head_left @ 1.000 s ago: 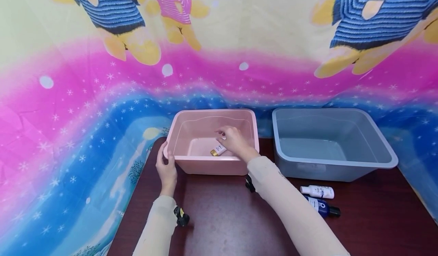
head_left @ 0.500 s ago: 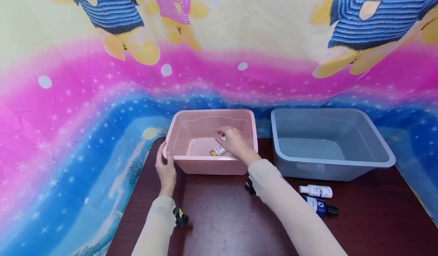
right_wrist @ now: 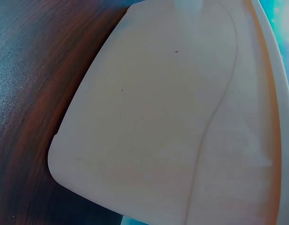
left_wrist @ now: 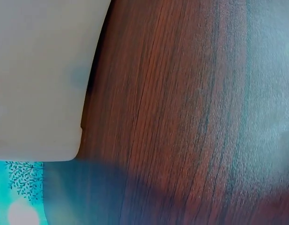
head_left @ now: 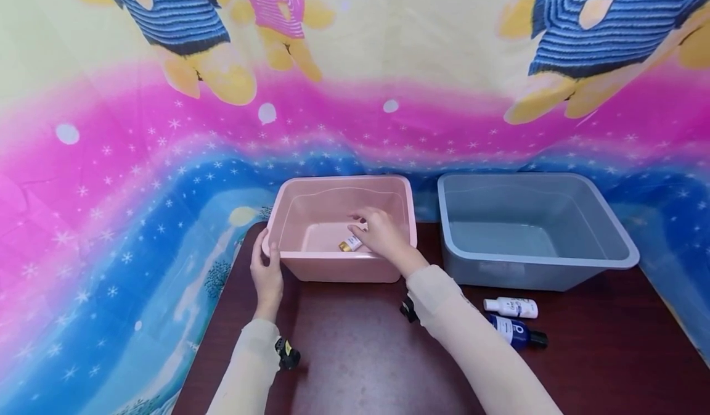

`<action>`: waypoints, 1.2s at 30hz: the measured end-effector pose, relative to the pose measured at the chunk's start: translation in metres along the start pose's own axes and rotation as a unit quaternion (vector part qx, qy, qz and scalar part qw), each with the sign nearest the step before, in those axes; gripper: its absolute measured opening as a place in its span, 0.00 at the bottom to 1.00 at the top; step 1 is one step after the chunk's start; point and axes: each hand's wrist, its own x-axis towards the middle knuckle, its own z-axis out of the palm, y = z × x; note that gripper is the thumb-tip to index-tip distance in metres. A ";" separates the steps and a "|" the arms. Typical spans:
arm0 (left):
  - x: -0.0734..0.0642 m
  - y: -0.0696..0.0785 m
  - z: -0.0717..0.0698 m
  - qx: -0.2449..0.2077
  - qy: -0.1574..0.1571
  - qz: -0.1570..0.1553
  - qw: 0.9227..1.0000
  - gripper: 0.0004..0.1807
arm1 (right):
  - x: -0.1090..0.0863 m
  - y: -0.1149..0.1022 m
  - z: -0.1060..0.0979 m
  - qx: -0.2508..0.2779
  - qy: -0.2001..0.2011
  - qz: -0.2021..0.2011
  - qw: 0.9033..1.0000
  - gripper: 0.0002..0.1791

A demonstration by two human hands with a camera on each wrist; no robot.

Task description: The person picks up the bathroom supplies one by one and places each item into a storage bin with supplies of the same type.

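Observation:
In the head view, my left hand (head_left: 266, 276) holds the front left corner of a pink plastic bin (head_left: 344, 268), with the fingers along its left side and the thumb at the front. My right hand (head_left: 377, 230) reaches over the bin's front rim, its fingers loosely bent and spread. Just below its thumb lies a small white tube (head_left: 352, 243) with a gold cap, partly covered by the hand. Only the bin's outer wall (left_wrist: 36, 79) and the tabletop show in the left wrist view. The right wrist view is filled mostly by the bin's wall (right_wrist: 149, 117); neither hand appears there.
A larger grey plastic bin (head_left: 501, 273) stands to the right of the pink one. In front of it, a white bottle (head_left: 511, 308) and a dark blue bottle (head_left: 518, 335) lie on the brown table (head_left: 360, 353). A printed cloth (head_left: 333, 113) hangs close behind both bins.
The head view has shifted slightly. Both hands stay at the pink bin, almost where they were, and the tube lies at nearly the same spot.

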 end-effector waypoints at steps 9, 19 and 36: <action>0.008 -0.016 -0.004 0.012 -0.017 -0.041 0.999 0.27 | -0.010 -0.002 -0.004 0.008 0.048 -0.058 0.997 0.18; 0.003 -0.008 -0.010 0.033 -0.033 -0.051 0.998 0.30 | -0.025 -0.011 -0.014 0.009 0.089 -0.061 0.994 0.19; -0.014 0.019 -0.024 0.043 -0.035 -0.014 0.998 0.27 | -0.049 -0.016 -0.025 0.055 0.162 -0.067 0.983 0.18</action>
